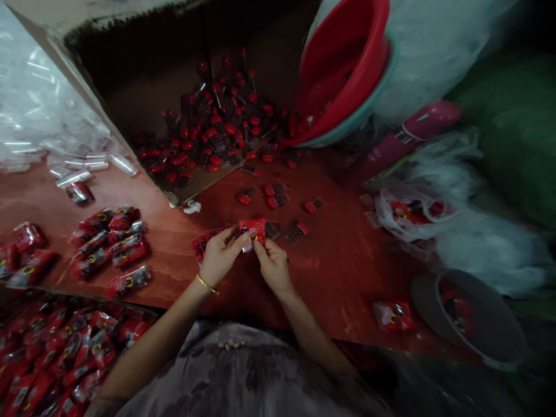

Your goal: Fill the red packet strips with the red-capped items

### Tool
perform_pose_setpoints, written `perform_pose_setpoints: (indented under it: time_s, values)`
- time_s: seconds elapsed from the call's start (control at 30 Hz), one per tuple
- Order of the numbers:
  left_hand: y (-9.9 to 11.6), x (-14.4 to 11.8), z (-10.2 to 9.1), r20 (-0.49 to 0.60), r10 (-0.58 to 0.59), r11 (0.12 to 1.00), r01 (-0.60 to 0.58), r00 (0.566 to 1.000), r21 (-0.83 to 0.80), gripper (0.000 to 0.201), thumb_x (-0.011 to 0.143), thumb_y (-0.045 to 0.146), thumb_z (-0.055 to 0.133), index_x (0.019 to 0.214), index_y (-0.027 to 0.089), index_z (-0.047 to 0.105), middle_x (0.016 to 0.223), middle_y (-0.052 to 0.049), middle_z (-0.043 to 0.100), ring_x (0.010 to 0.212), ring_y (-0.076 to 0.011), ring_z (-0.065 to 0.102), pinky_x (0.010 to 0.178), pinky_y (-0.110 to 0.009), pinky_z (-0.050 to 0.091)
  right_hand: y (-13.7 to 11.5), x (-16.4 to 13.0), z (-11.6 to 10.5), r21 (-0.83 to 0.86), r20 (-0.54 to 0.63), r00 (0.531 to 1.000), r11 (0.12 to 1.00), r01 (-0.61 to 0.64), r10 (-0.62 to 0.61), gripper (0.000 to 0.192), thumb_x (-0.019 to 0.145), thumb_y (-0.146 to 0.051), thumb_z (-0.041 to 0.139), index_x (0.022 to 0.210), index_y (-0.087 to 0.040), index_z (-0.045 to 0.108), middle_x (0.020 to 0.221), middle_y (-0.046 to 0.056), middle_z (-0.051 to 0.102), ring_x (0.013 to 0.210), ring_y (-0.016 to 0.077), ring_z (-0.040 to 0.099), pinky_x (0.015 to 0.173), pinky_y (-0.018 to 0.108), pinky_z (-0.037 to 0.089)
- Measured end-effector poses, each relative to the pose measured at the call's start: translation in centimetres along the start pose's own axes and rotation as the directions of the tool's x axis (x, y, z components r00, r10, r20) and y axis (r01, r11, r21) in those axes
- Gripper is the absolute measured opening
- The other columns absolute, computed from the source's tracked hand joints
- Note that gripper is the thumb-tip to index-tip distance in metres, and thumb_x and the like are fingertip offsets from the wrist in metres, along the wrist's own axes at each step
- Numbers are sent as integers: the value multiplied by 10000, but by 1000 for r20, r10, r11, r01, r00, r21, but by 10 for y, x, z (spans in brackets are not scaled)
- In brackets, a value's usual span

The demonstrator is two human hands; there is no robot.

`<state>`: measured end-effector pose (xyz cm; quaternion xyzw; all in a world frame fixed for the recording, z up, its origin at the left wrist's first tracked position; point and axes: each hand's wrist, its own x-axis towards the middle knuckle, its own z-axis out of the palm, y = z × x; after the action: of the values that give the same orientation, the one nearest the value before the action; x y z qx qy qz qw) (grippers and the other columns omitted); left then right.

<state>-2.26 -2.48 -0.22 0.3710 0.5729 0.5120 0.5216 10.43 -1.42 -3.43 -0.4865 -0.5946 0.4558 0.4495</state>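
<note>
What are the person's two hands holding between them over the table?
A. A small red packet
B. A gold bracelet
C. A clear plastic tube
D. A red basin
A: the left hand and the right hand both pinch a small red packet between their fingertips above the red-brown table; the red basin leans untouched at the back.
</note>
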Motion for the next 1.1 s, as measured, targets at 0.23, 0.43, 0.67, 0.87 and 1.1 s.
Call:
perform_pose_setpoints:
  time_s: [0.23,0.43,0.67,0.87,1.1]
  values:
    - [-12,-1,0,5,51,995,-51,999,84,264,653,394,688,584,139,690,513,18,570,503,-91,468,514,-198,369,-1,-7,-4,-157,43,997,985,71,-65,335,864,-379,412,595,-190,477,527,-30,459,503,102,421,506,223,334]
    - [-21,-3,-1,-27,-44,991,40,999,-127,255,606,394,739,660,147,712,635,-9,665,587,-107,553,622,-217,446,-2,-4,-1,-90,103,991,991,96,-86,320,876,-376,408,640,-184,508,586,-12,501,560,115,468,546,226,374]
    - [-3,-4,-6,-12,-244,908,224,970,-353,343,401,356,844,588,123,675,597,-3,649,571,-90,566,636,-224,482,-4,4,-4,-61,219,972,993,97,-82,319,875,-375,415,644,-183,523,587,-12,527,549,113,488,546,223,387]
    - [0,-7,-4,59,-271,886,273,961,-376,389,460,384,821,716,122,689,688,-20,673,618,-101,603,629,-228,505,-10,9,-7,-272,209,964,936,221,-166,338,869,-345,431,565,-195,436,532,-36,431,516,100,421,508,219,324]
    - [4,-2,-7,-78,-316,855,248,946,-456,422,376,370,852,612,112,616,599,-6,647,544,-104,592,574,-235,505,-7,19,-17,-297,95,976,930,215,-196,297,911,-337,354,863,-176,599,788,47,635,739,165,573,690,271,434]
